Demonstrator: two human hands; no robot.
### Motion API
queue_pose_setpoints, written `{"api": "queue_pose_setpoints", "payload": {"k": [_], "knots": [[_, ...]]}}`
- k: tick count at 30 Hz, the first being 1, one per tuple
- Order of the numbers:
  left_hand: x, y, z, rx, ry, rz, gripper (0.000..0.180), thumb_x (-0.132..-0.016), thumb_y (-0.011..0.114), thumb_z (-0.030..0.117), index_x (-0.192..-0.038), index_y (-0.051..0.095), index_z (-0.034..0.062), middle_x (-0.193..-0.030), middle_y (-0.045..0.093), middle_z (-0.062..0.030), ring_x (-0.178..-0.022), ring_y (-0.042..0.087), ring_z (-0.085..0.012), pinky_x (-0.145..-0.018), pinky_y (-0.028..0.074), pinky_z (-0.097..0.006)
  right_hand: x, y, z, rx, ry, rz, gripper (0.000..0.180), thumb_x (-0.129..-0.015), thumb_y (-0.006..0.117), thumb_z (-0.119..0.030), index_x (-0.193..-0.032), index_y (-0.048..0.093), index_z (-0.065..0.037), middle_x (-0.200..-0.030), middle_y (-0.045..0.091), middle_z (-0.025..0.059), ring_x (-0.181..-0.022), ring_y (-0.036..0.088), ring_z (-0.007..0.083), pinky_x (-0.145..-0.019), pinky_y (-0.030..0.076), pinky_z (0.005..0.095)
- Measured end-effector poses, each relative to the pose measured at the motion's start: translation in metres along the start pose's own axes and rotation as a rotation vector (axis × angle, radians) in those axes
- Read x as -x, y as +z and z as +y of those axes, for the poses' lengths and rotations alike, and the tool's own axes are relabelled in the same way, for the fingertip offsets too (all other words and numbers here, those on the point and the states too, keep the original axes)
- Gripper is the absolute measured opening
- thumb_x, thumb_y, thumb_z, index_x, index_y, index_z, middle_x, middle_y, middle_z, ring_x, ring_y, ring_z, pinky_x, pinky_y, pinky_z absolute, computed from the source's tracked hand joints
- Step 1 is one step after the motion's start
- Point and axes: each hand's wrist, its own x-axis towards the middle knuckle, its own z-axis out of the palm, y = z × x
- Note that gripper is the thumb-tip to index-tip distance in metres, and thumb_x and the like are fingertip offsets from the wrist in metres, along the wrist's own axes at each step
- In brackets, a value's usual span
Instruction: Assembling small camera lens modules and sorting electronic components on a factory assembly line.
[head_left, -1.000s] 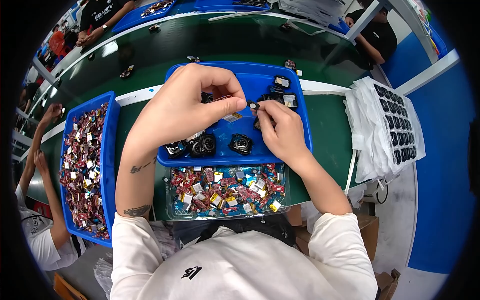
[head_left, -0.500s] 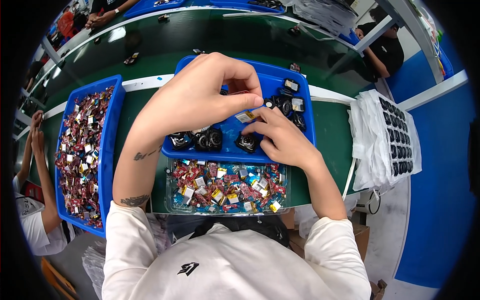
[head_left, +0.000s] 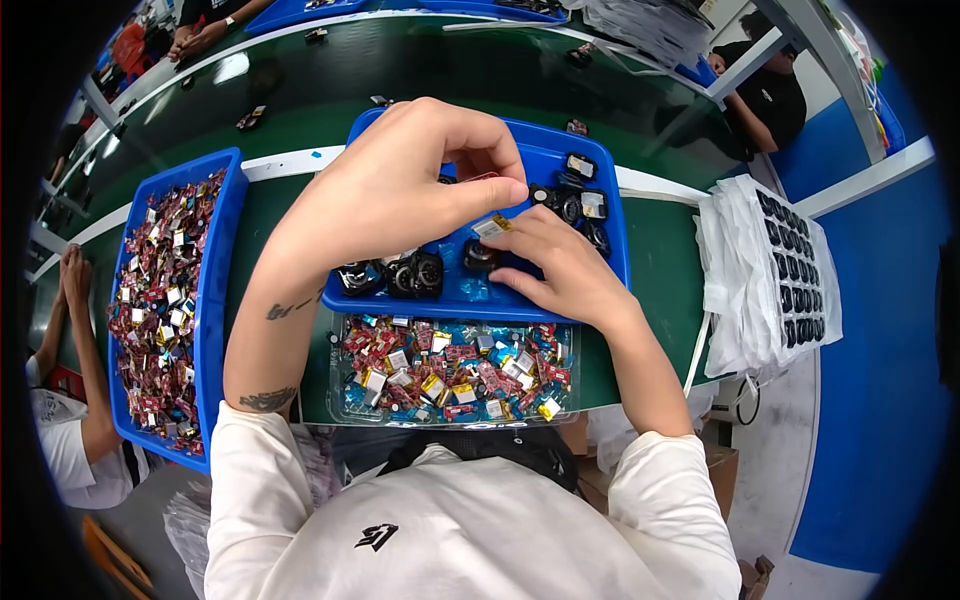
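My left hand (head_left: 400,190) and my right hand (head_left: 555,265) meet over a blue tray (head_left: 615,250) that holds several small black round parts (head_left: 415,275). Between the fingertips of both hands sits a small silver and gold rectangular piece (head_left: 491,226). The left thumb and forefinger pinch above it, and the right fingers hold it from below. Just in front of the tray lies a clear shallow tray (head_left: 345,405) full of small red, silver and gold pieces with blue bits.
A long blue bin (head_left: 210,300) of similar red pieces stands at my left. White bags with black parts (head_left: 775,270) are stacked at the right. Another person's arms (head_left: 75,340) reach in at far left. A person in black (head_left: 770,95) sits at the upper right.
Both hands have shifted slightly down and left over the blue tray, staying together at the fingertips. The small rectangular piece now shows between them.
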Motion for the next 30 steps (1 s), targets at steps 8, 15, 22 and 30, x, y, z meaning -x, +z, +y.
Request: {"api": "queue_pose_setpoints", "payload": {"k": [8,15,22,30], "knots": [[-0.001,0.0,0.003,0.014,-0.095,0.066,0.017,-0.081,0.07,0.014,-0.08,0.066,-0.0025,-0.073,0.064,-0.0035,-0.071,0.058,-0.0082,-0.066,0.046,-0.024,0.0,-0.008,0.005,-1.05,0.527,0.358,0.032,-0.084,0.065,-0.002,-0.115,0.057,0.002,-0.087,0.066,0.0062,-0.071,0.063,0.0081,-0.061,0.049,0.0197],[-0.003,0.003,0.002,0.023,-0.095,0.074,0.017,-0.081,0.069,0.014,-0.08,0.066,-0.0025,-0.073,0.065,-0.0037,-0.07,0.059,-0.0086,-0.066,0.046,-0.024,-0.001,-0.013,0.002,-1.217,0.538,0.359,0.033,-0.085,0.064,-0.001,-0.116,0.053,0.0,-0.091,0.067,0.0106,-0.073,0.067,0.0172,-0.063,0.052,0.0246],[-0.004,0.006,0.001,0.001,-0.085,0.058,0.016,-0.081,0.068,0.013,-0.079,0.065,-0.0026,-0.072,0.064,-0.003,-0.069,0.057,-0.0079,-0.064,0.045,-0.023,-0.002,-0.017,0.0,-1.349,0.669,0.417,0.026,-0.091,0.061,-0.01,-0.114,0.057,0.002,-0.092,0.067,0.0109,-0.075,0.067,0.0154,-0.06,0.054,0.0216],[-0.004,0.007,0.001,-0.011,-0.061,0.06,0.015,-0.081,0.068,0.012,-0.078,0.065,-0.0023,-0.071,0.063,-0.0028,-0.068,0.057,-0.0079,-0.064,0.045,-0.023,-0.002,-0.003,0.004,-1.234,0.584,0.452,0.021,-0.094,0.056,-0.012,-0.11,0.058,0.001,-0.091,0.067,0.0092,-0.076,0.068,0.0156,-0.062,0.056,0.0202]]}}
